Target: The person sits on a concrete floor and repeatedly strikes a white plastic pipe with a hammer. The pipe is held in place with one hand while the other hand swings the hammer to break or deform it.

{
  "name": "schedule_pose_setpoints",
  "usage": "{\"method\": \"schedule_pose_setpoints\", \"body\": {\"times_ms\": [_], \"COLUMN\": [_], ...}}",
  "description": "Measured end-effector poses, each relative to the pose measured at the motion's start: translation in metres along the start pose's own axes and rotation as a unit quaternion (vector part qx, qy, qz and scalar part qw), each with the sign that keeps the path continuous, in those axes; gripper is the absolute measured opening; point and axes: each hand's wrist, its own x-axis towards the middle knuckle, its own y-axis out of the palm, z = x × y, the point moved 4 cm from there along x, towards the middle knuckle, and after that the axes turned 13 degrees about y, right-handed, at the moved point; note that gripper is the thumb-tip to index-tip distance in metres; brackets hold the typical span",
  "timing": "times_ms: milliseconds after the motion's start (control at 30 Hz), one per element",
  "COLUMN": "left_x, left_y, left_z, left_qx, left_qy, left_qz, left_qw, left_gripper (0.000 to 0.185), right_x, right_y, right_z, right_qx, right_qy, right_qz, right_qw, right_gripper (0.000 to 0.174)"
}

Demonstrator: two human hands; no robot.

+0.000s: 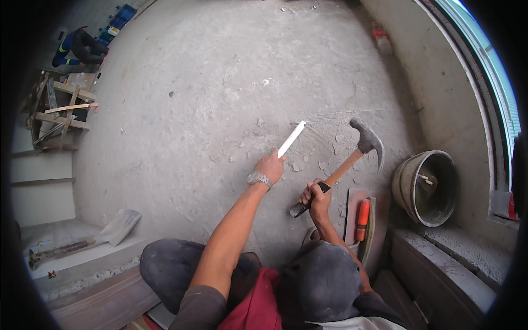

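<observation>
My left hand [270, 166], with a metal-band watch at its wrist, grips the lower end of a white flat bar [292, 138]. The bar's far tip rests on or just above the concrete floor, beside a shallow broken patch. My right hand [317, 196] is closed round the black grip of a claw hammer [345, 165] with an orange-brown handle. The hammer's steel head is raised to the right of the bar and does not touch it. Loose concrete chips [298, 166] lie on the floor between and beyond my hands.
A bucket [417, 188] stands by the right wall. Near it lies a plasterer's float [381, 206] with an orange handle. At left are a shovel [120, 227] and a wooden frame [68, 111]. A person [84, 47] is near blue water jugs [123, 15]; a plastic bottle [381, 39] lies far right.
</observation>
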Motion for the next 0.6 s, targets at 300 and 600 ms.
{"method": "schedule_pose_setpoints", "body": {"times_ms": [300, 600], "left_x": [-0.006, -0.012], "left_y": [-0.008, -0.003], "left_z": [0.010, 0.024], "left_qx": [0.007, -0.045], "left_qy": [-0.029, -0.021], "left_qz": [-0.018, -0.029], "left_qw": [0.999, 0.998], "left_gripper": [0.032, 0.035], "right_x": [0.002, -0.020], "right_y": [0.002, 0.014], "right_z": [-0.010, 0.010], "right_qx": [-0.136, -0.088], "right_qy": [0.124, -0.089], "right_qz": [-0.009, 0.020], "right_qw": [0.983, 0.992], "right_gripper": [0.018, 0.023]}}
